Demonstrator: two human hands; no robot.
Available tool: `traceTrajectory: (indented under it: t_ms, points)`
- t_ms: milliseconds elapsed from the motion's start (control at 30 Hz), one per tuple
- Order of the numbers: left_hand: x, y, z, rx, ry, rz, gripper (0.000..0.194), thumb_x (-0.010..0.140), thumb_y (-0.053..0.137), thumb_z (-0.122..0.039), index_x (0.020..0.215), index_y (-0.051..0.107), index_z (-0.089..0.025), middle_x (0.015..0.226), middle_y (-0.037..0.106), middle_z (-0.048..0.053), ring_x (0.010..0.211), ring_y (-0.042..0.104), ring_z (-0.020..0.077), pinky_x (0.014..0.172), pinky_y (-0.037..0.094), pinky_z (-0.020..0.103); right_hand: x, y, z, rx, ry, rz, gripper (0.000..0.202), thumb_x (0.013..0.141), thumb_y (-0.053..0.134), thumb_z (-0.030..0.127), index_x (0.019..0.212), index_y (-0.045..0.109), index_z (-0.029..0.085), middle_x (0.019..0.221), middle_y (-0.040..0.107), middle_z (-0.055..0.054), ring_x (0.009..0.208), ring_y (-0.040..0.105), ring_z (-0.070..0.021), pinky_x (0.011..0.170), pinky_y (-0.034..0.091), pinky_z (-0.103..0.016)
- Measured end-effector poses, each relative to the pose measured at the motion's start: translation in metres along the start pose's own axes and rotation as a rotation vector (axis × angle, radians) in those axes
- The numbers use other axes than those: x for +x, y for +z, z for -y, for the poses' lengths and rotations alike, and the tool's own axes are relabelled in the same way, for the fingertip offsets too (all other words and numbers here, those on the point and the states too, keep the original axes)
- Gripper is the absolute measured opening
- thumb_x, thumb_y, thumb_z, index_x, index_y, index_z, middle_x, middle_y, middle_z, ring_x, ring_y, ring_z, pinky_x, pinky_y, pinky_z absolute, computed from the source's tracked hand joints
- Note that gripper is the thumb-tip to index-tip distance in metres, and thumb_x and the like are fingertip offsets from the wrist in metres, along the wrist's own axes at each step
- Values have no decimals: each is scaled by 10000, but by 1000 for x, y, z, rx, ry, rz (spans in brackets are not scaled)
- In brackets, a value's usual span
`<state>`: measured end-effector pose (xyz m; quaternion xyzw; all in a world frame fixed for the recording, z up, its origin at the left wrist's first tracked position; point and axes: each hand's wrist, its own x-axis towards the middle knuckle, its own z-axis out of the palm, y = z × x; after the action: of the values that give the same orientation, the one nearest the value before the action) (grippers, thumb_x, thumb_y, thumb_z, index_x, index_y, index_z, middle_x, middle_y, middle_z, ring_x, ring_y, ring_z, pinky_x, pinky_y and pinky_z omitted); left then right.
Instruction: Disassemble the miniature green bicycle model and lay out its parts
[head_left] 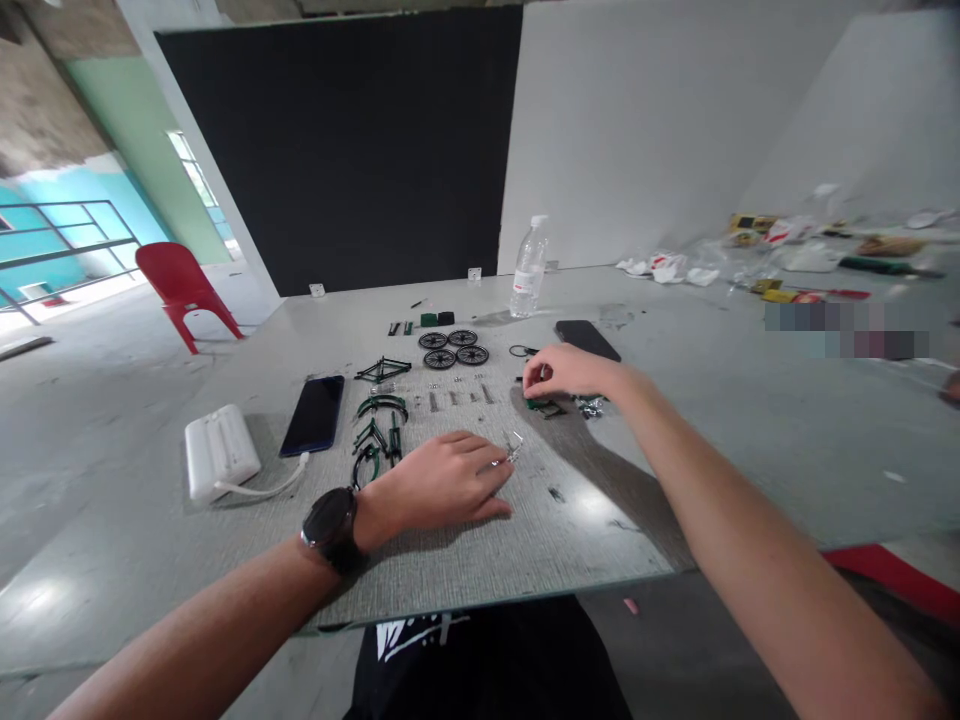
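My left hand point(454, 478) lies palm down on the table, fingers stretched out, with small shiny metal pieces point(516, 447) at its fingertips. My right hand point(566, 372) is bent in a pinch over a few small green and black parts point(546, 408); what sits between thumb and finger is hidden. Beside it lies a little heap of silver bits point(589, 407). Left of centre are several black spoked wheels point(452, 350), a dark model bicycle frame point(384, 369), curved green-black parts point(382, 404) and rows of small screws point(454, 397).
A white power bank point(219, 450) is cabled to a phone point(313, 415) on the left. Another dark phone point(589, 340) lies beyond my right hand. A plastic bottle point(529, 268) stands at the back. Crumpled wrappers point(667, 268) and tools clutter the far right. A red chair point(184, 290) stands left.
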<state>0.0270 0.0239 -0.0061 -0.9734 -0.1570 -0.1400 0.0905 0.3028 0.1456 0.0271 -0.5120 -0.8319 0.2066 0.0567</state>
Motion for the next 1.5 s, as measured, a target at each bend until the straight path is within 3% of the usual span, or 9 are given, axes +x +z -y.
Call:
traceTrajectory:
  t_ms: [400,567,867,1000,1133,1267,1500]
  points:
    - [1,-3,-2,6,1,22,336,1025,504,-415,1170,595,-127,1230,660,111,1123,631,238,957,515,379,2,0,-8,-14,21,-75,243,747,690,448,839,741,230,874,742,-75,751,656,-223,708,476,-371]
    - [1,-3,-2,6,1,17,333,1027,501,-413,1169,597,-128,1239,657,111,1121,632,235,958,515,375,5,2,-14,-12,16,-36,234,727,712,437,847,750,239,859,738,-69,763,657,-229,708,477,-370]
    - [0,-1,-2,8,7,7,332,1023,511,-401,1182,596,-123,1228,664,114,1111,638,234,963,517,381,4,-2,-25,-86,107,-79,175,698,753,401,775,755,244,795,722,-64,741,651,-225,681,469,-349]
    - [0,-1,-1,4,-7,14,322,1023,512,-404,1172,599,-132,1234,663,108,1118,637,236,962,518,382,-2,-8,-18,-86,107,-105,201,712,737,426,782,749,238,843,730,-83,763,655,-235,689,472,-357]
    - [0,-1,-2,-3,-3,16,316,1028,501,-404,1177,593,-141,1228,661,105,1125,633,232,973,510,383,-7,-11,1,0,-14,-11,297,727,720,525,833,745,249,836,725,-72,764,644,-227,676,463,-352]
    - [0,-2,-2,-6,1,12,320,1021,514,-400,1171,595,-129,1213,664,116,1111,638,233,960,515,385,-5,-6,5,29,-34,125,264,701,739,491,826,738,258,798,714,-46,730,627,-215,642,440,-343]
    - [0,-2,-2,-1,0,13,326,1026,499,-400,1169,601,-125,1217,664,116,1108,639,230,960,517,379,-5,-9,-9,-47,56,21,218,671,756,441,777,736,252,791,713,-54,749,634,-229,674,446,-363]
